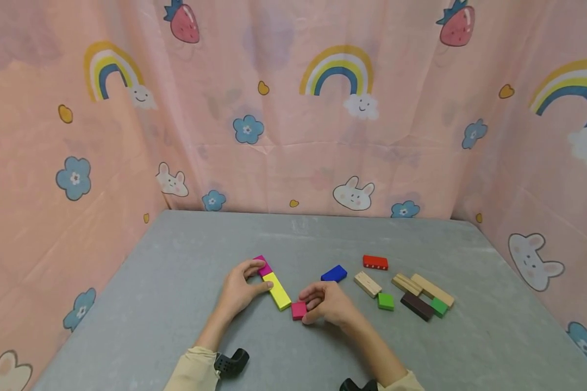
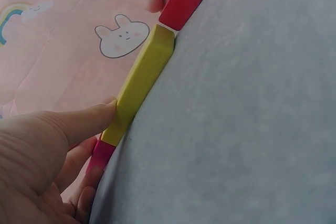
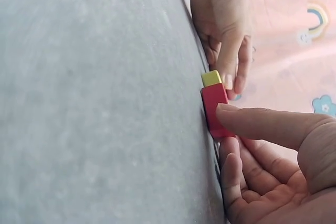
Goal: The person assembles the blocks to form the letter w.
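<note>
A yellow block [image 1: 280,296] and a magenta block [image 1: 264,267] lie end to end in a slanted row on the grey table. My left hand [image 1: 239,288] holds this row, its thumb against the yellow block's side and its fingers around the magenta block. At the row's near end, my right hand [image 1: 330,305] pinches a pinkish-red block [image 1: 298,311] between thumb and fingers. In the left wrist view a thin gap shows between the red block [image 2: 184,1] and the yellow one. The right wrist view shows the thumb on the red block's face [image 3: 212,103].
Right of the hands lie a blue block [image 1: 335,273], a red block with white dots [image 1: 375,263], several plain wooden blocks [image 1: 367,284], two green blocks [image 1: 385,301] and a dark brown block [image 1: 417,306]. A patterned pink curtain [image 1: 293,163] surrounds the table.
</note>
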Demonstrator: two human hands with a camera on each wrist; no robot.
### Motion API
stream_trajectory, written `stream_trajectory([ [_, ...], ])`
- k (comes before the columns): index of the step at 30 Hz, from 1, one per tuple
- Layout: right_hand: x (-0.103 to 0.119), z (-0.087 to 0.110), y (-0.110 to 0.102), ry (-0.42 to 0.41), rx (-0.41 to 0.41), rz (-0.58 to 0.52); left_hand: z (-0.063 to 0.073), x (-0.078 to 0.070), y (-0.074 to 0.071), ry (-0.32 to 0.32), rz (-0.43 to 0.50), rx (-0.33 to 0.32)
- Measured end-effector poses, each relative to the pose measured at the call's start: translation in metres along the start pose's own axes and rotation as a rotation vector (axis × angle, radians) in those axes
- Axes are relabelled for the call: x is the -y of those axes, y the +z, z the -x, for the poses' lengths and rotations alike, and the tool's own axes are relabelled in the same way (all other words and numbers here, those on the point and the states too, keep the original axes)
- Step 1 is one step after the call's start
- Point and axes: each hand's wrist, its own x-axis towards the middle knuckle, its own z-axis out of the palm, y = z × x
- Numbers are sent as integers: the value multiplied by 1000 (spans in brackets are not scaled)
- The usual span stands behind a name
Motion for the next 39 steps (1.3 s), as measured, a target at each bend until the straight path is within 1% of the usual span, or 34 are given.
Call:
stream_trajectory([
  [4,1,0,1,-2,-11,7,0,0,0,4,0,-2],
  [7,1,0,2,5,-20,11,1,0,0,-9,4,-2],
  [20,2,-1,5,46,-33,17,1,0,0,-19,1,-7],
  [39,3,1,4,35,-28,8,1,1,0,-12,-4,-3],
])
